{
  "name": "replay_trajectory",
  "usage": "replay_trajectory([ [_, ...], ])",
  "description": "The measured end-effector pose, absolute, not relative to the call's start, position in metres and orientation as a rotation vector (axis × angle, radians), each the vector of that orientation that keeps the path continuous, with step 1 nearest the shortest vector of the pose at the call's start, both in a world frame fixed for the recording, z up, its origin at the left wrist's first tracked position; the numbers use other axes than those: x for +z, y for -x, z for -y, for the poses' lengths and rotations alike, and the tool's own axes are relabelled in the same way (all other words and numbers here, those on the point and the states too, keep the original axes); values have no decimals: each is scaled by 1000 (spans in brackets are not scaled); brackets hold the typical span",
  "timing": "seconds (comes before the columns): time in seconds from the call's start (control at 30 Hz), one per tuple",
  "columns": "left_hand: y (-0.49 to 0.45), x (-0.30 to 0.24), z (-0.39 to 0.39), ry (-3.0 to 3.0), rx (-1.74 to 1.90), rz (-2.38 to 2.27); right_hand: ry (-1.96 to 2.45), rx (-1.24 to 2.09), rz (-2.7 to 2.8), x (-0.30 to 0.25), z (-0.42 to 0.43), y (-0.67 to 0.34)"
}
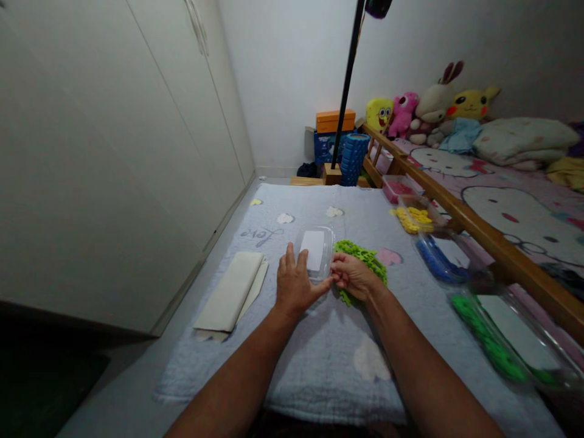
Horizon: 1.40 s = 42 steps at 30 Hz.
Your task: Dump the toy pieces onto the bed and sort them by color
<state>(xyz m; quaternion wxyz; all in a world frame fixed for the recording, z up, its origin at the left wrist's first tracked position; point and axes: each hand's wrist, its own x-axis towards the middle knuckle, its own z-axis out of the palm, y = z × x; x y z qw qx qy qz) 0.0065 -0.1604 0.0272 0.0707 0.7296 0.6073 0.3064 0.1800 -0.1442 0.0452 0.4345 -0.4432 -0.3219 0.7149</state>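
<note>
Clear box (314, 246) lies between the hands (293, 285) (353, 275), apparently touching both.

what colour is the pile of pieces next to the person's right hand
The pile of pieces is bright lime green, seen best in the head view.

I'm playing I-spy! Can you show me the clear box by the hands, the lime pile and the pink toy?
Clear box (329, 243): head view, its see-through right side.
Lime pile (367, 255): head view, its top, beside the hand.
Pink toy (402, 117): head view, its body.
</note>
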Motion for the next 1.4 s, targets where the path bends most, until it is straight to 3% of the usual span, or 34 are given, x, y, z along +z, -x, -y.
replay_trajectory([
  [0.37,-5,30,160,-2189,894,-1833,1134,1727,794,38,143,-173],
  [0.73,-8,28,161,-2236,890,-1823,1347,1069,1013,33,141,-171],
  [1.1,-10,38,163,-2317,691,-1936,1267,1070,1224,33,143,-177],
  [1.4,-14,42,164,-2268,770,-1937,1361,988,1406,40,145,-181],
])
